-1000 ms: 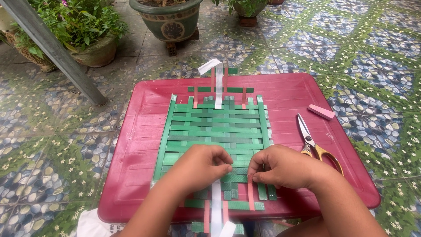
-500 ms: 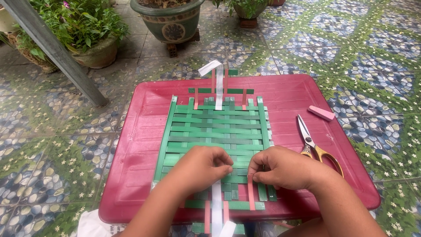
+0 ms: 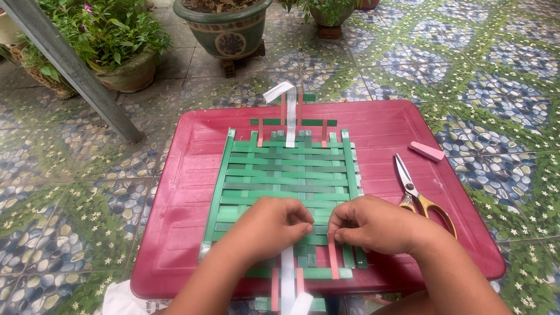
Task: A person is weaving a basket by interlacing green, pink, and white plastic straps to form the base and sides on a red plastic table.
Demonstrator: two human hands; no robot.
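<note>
A woven mat of green strips [image 3: 286, 175] lies on a red plastic tray [image 3: 186, 192], with white [image 3: 290, 116] and pink strips running lengthwise through its middle. My left hand [image 3: 271, 224] rests on the mat's near edge, fingers curled down onto the strips by the white one. My right hand [image 3: 373, 224] sits beside it, its thumb and fingertips pinching a pink strip [image 3: 333, 256] at the mat's near edge.
Scissors with yellow handles [image 3: 417, 195] and a small pink block [image 3: 426, 151] lie on the tray's right side. Potted plants [image 3: 224, 26] and a slanted grey post [image 3: 76, 73] stand behind on the patterned tile floor.
Hardly anything differs; both hands stay at the mat's near edge, with only slight finger movement on the strips.
</note>
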